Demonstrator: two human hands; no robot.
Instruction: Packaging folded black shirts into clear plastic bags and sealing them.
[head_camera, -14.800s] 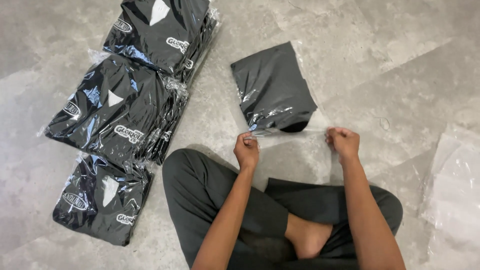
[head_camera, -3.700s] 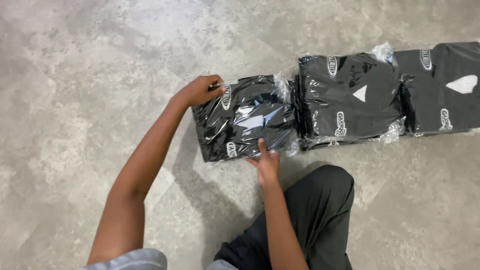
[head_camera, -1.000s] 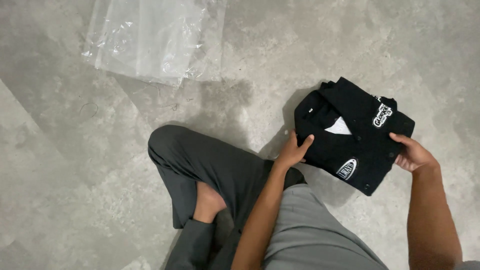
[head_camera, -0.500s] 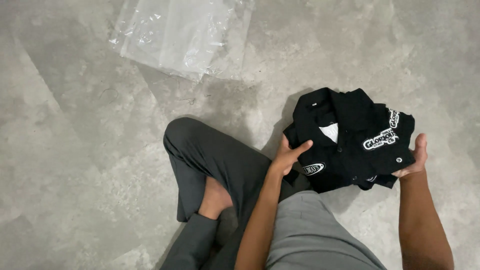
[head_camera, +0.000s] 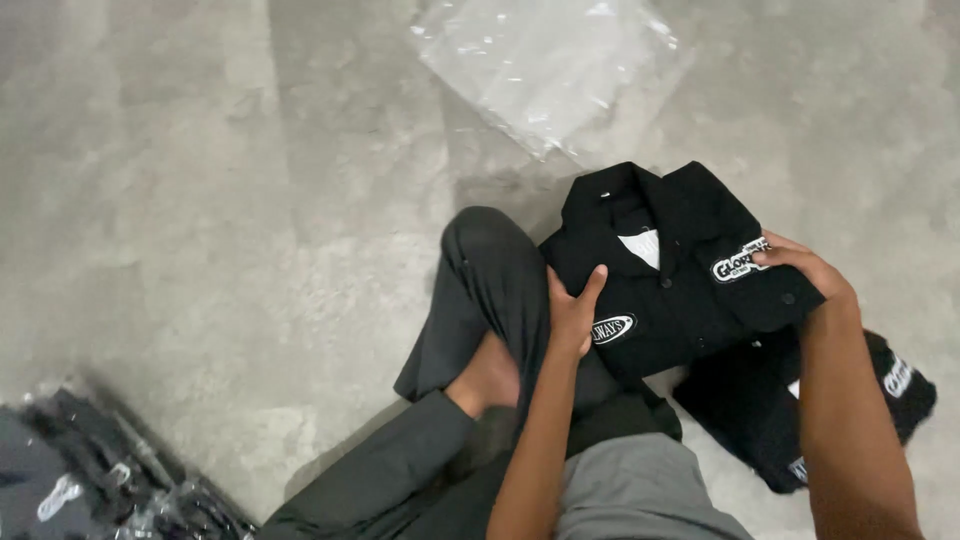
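Observation:
A folded black shirt (head_camera: 680, 270) with white oval patches and a white neck label is held over my lap, its collar pointing away from me. My left hand (head_camera: 572, 312) grips its left edge, thumb on top. My right hand (head_camera: 806, 270) holds its right edge by the chest patch. Another folded black shirt (head_camera: 770, 410) lies on the floor under my right forearm, partly hidden by it.
A pile of clear plastic bags (head_camera: 548, 62) lies on the grey stone floor ahead. Bagged black shirts (head_camera: 90, 480) sit at the lower left corner. My crossed legs in dark trousers (head_camera: 480, 330) and a bare foot fill the lower middle.
The view has swung right and the bagged shirts have come into sight at lower left. The shirt has been lifted a little toward my lap, both hands still on its edges.

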